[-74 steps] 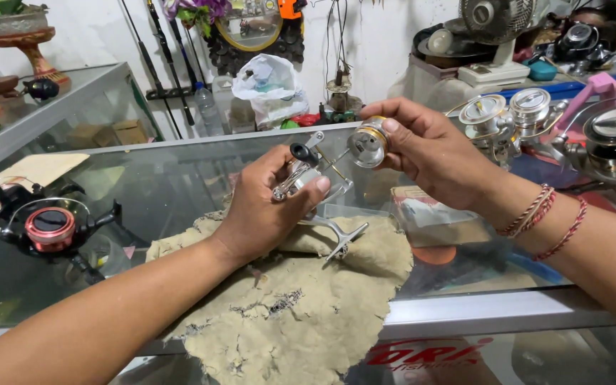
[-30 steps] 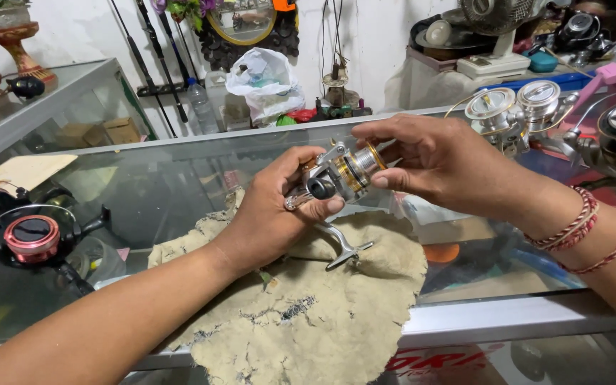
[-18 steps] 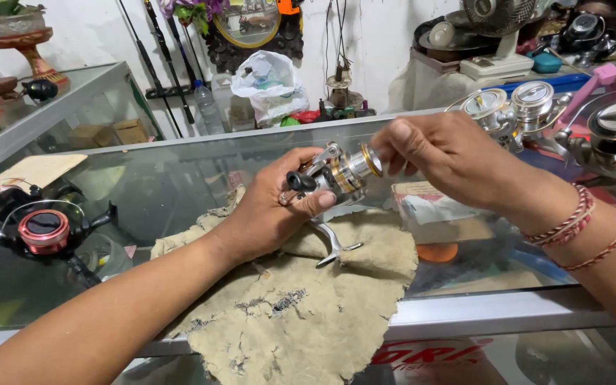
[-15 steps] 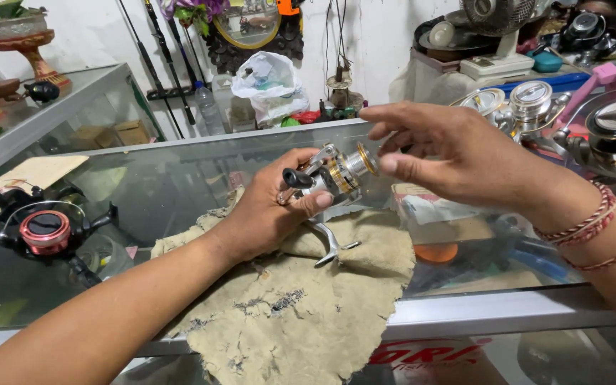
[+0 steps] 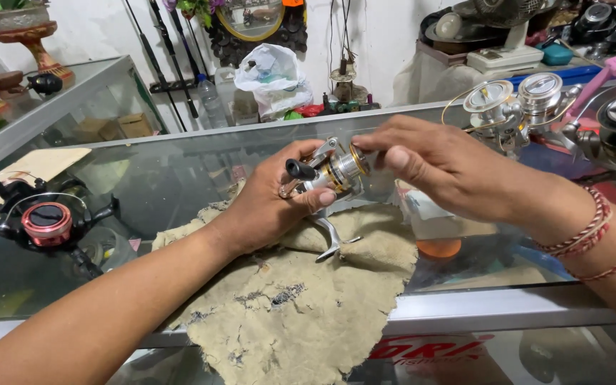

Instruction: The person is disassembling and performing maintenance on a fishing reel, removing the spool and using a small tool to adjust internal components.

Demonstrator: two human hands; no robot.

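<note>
Left hand: the left hand (image 5: 269, 203) is wrapped around the body of a small silver and gold fishing reel (image 5: 326, 175), fingers closed on it, thumb pressed against its near side.
Right hand: the right hand (image 5: 440, 167) is placed at the spool end of the reel, the fingertips (image 5: 365, 142) drawn together on the gold-rimmed spool; whether it is truly gripped or only touched cannot be told.
Reel: it is held in the air just above the worktop, its black knob turned toward the left hand and its metal foot (image 5: 333, 242) pointed down toward the cloth.
Cloth: a worn, frayed tan cloth (image 5: 301, 306) is spread over the glass worktop (image 5: 144, 185) and hangs over its front edge.
Left side: a black reel with a red spool (image 5: 46, 221) is laid on the glass, well apart from the hands.
Right side: several silver reels (image 5: 518, 103) are grouped beyond the right hand; red thread bracelets (image 5: 593, 232) are worn on the right wrist.
Under the glass: an orange round object (image 5: 438, 248) is seen just below the right hand.
</note>
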